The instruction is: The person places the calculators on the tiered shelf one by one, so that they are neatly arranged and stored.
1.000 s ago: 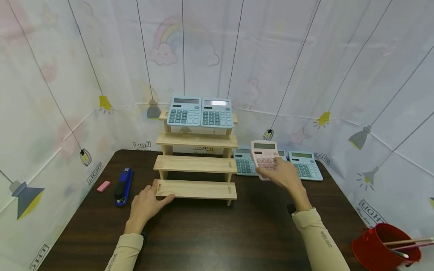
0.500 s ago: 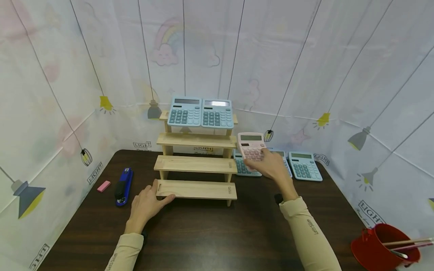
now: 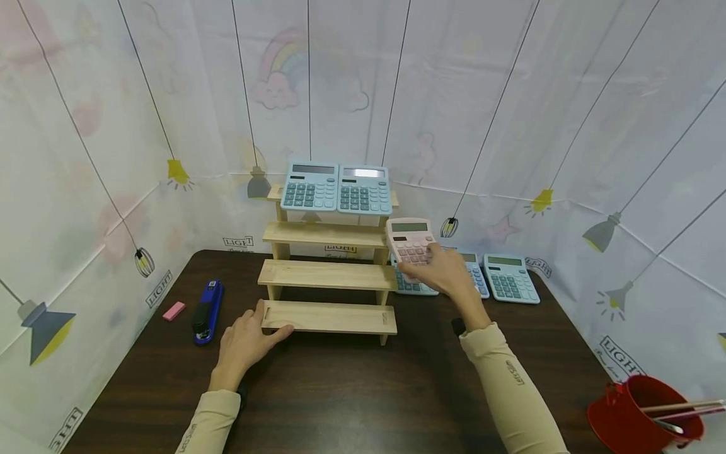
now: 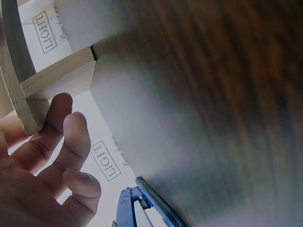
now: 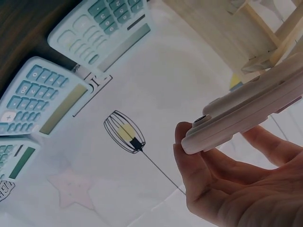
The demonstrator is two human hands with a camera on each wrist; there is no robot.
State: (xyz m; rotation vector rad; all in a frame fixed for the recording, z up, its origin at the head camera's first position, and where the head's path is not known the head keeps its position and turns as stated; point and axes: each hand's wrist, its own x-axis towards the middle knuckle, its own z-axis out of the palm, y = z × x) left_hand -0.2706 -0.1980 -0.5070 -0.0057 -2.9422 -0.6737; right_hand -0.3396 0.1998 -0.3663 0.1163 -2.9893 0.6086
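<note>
My right hand (image 3: 445,271) grips a pink calculator (image 3: 409,236), thumb over its keys and fingers underneath. It hangs tilted in the air, beside the right end of a stepped wooden rack (image 3: 329,275). In the right wrist view the pink calculator (image 5: 246,113) shows edge-on above the curled fingers (image 5: 194,172). My left hand (image 3: 244,343) holds the left end of the rack's lowest step, thumb along the front edge. The left wrist view shows its fingers (image 4: 75,137) curled by the step's corner. Two blue calculators (image 3: 309,186) lean side by side on the top step.
Several blue calculators, one being the rightmost calculator (image 3: 511,277), stand at the back right against the printed curtain. A blue stapler (image 3: 207,312) and a pink eraser (image 3: 173,311) lie left of the rack. A red bucket (image 3: 635,416) with sticks stands at the front right.
My right hand has carried the pink calculator leftward and slightly up, from in front of the blue calculators to the rack's right end. The left hand has stayed put.
</note>
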